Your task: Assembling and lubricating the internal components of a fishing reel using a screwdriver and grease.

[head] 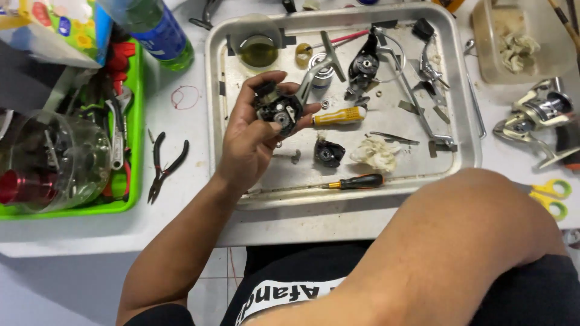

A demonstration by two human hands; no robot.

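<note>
Left hand is gripping the open reel body over the tray; right hand's out of view, can't tell. Tilting it could be dropping tiny gears.

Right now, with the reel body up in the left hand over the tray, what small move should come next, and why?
Probably bring the right hand in to pick up the orange-handled screwdriver. The left hand holds the black reel body with its open gear side facing up above the metal tray. The right hand is out of sight; only its forearm shows, so nothing is working on the part.
</note>
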